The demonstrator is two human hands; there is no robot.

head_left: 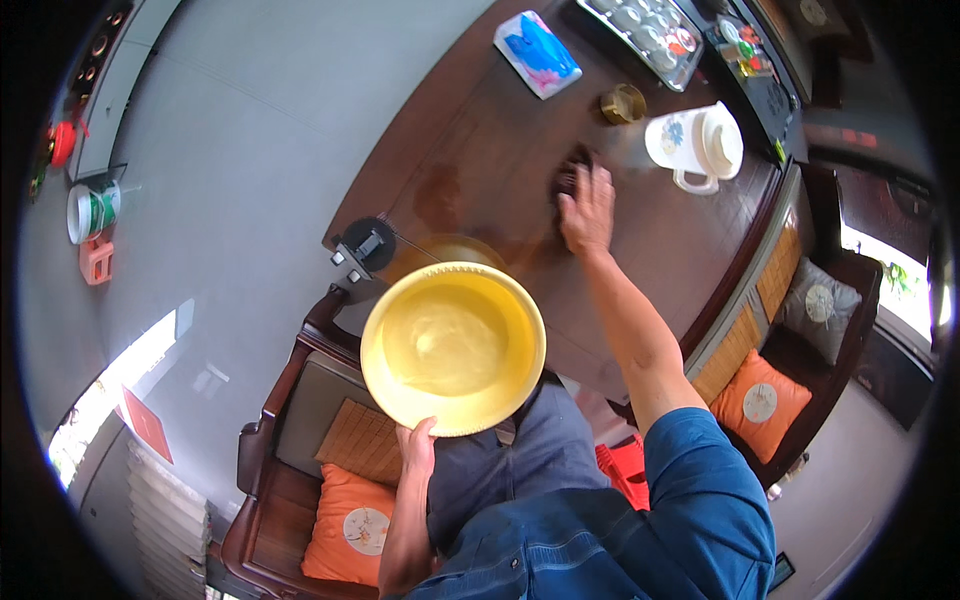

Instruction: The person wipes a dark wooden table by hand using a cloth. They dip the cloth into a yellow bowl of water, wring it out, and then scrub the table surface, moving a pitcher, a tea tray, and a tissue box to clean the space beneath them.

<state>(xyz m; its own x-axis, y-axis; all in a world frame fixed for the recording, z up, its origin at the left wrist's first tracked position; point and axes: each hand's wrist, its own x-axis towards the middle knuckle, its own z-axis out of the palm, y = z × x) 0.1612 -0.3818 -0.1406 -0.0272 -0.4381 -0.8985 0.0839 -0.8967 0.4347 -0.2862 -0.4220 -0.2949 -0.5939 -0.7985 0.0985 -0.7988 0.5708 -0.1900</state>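
Observation:
My left hand [416, 448] grips the near rim of a round yellow plastic basin [529, 352], thumb over the edge. The basin hangs above my lap and overlaps the table's near edge; a glossy surface inside it looks like water. Out over the dark wooden table [510, 217], my right hand [591, 214] lies with its fingers stretched over a dark brown cloth [566, 180]. Hand and cloth are blurred, and part of the cloth is hidden under the palm. Wet-looking patches [439, 199] show on the wood to the left of that hand.
Beyond my right hand stand a white lidded jug [686, 142], a small brass-coloured cup [622, 103], a tissue pack [536, 54] and a metal tray [679, 79] of cups. A black device [367, 244] sits at the table's left corner. Wooden seats with orange cushions [757, 435] flank me.

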